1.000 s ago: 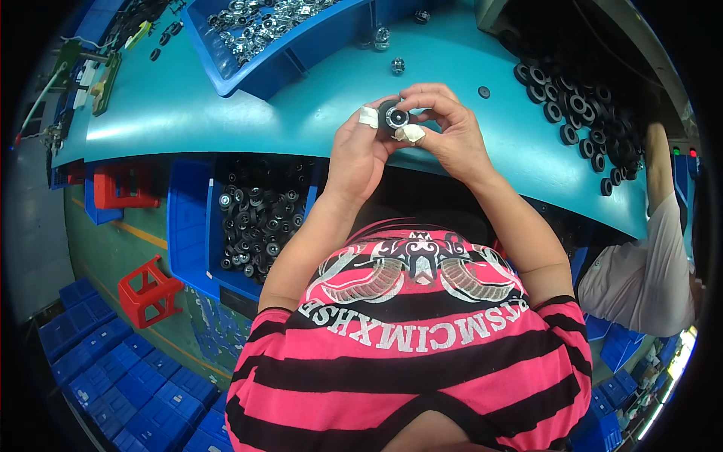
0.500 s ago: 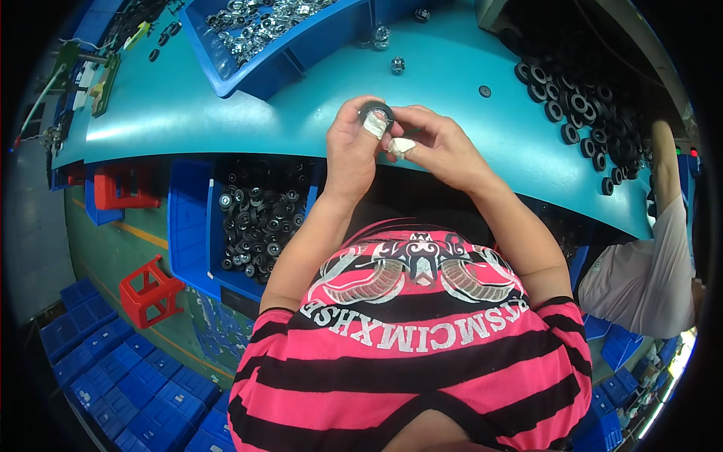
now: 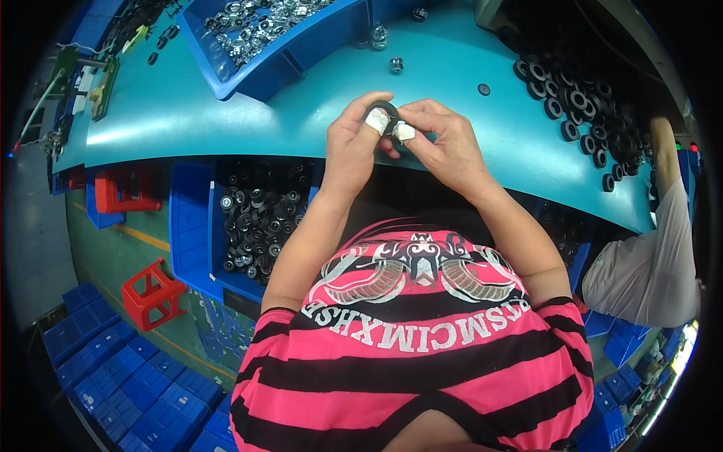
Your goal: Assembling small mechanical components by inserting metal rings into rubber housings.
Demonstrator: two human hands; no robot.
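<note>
A small black rubber tire (image 3: 390, 108) is gripped between my two hands over the front edge of the turquoise table. My left hand (image 3: 350, 147) holds its left side, with the white-taped thumb pressed on the tire's face. From the right, my right hand (image 3: 452, 147) pinches the tire's lower right side, its thumb also wrapped in white tape. Fingers cover much of the tire, so whether a hub sits inside it cannot be made out. Beyond my hands, a loose shiny hub (image 3: 396, 65) rests on the table, and a single black ring (image 3: 483, 89) lies to the right.
A blue bin (image 3: 275, 81) of shiny hubs stands at the back left. Black tires (image 3: 578, 100) are heaped at the right, near a co-worker's arm (image 3: 664, 154). Below the table edge, a blue crate (image 3: 213, 248) holds assembled wheels (image 3: 260, 226). A red stool (image 3: 153, 294) stands on the floor.
My right thumb has moved up onto the tire, closer to the left thumb. The tire has turned slightly in my fingers, and both hands stay in nearly the same place.
</note>
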